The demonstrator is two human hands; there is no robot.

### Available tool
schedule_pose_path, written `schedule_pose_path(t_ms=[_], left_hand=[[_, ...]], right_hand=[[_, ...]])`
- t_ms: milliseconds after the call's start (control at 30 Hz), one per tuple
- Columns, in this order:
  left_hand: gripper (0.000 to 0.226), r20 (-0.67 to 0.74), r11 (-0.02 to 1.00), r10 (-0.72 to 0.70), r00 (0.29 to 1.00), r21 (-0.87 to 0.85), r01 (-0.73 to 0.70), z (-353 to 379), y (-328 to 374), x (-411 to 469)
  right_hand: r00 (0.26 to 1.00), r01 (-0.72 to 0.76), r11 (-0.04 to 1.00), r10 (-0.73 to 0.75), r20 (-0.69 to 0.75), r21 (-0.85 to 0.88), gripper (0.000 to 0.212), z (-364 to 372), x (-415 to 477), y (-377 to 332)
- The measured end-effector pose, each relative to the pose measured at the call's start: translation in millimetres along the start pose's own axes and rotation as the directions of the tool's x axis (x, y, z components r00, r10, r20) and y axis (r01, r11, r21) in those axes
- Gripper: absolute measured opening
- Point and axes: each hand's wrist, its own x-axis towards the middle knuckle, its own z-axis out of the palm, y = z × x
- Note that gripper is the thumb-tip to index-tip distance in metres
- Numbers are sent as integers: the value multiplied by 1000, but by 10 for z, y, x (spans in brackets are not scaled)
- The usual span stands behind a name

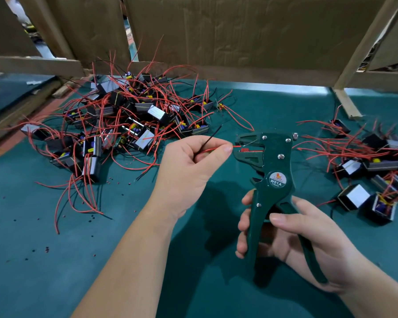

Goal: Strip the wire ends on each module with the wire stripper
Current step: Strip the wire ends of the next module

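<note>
At frame centre, the left hand (189,161) pinches a red wire (236,146) between its fingers, the tip seemingly inside the wire stripper (276,160) head; the right hand (294,239) grips its handles.

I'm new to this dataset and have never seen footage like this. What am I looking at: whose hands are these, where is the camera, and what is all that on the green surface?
There is no machine here, just a person working with bare hands. The single picture comes from a camera worn on the person's head, looking forward and down.

The right hand grips the handles of a dark green wire stripper. The left hand pinches a red wire and points its tip into the tool's open mouth. A thin black wire sticks up from the same hand.

On the green table cover lies a big tangled pile of small boxy modules with red and black wires, with a smaller group to the right. Tiny dark bits are scattered on the cover. Cardboard panels stand behind.
</note>
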Motion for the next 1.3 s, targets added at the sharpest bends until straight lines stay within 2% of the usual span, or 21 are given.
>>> schedule_pose_path(t_ms=[233,467,600,700,767,867,933,1000,1133,1200,1300], left_hand=[[18,-10,1000,11,1000,13,-11,23,11,-16],[19,-7,998,20,1000,56,-20,1,-1,-17],[17,20,991,35,999,128,-37,-3,-7,-16],[11,58,990,1,998,140,-9,3,-14,-18],[21,80,980,-65,995,193,48,-26,-40,-4],[26,206,944,-107,973,327,35,-17,-60,-14],[27,283,892,-94,955,450,-46,40,-84,-46],[30,269,873,-80,960,484,-63,76,-109,-60],[31,65,970,-152,986,201,136,81,-96,-24],[24,12,971,-237,971,42,236,103,-81,-21],[13,-25,928,-332,943,-186,322,139,-63,-24]], right_hand=[[1000,-2,999,2,-13,-36,48,-16,-9,11],[998,-10,997,5,-67,-80,51,5,-12,-1],[992,-23,996,12,-129,-83,52,37,-8,-3],[976,-52,997,38,-212,-62,40,88,-8,-13],[954,-64,997,47,-296,-48,31,105,2,-32],[919,-50,998,59,-389,33,35,52,46,-67],[933,-7,994,46,-357,108,36,-4,92,-90],[947,63,988,-14,-321,142,39,-70,115,-112],[967,151,981,-121,-223,123,53,-115,79,-118],[982,129,988,-115,-150,88,62,-100,53,-90],[998,58,998,-57,-33,25,63,-6,32,-40]])
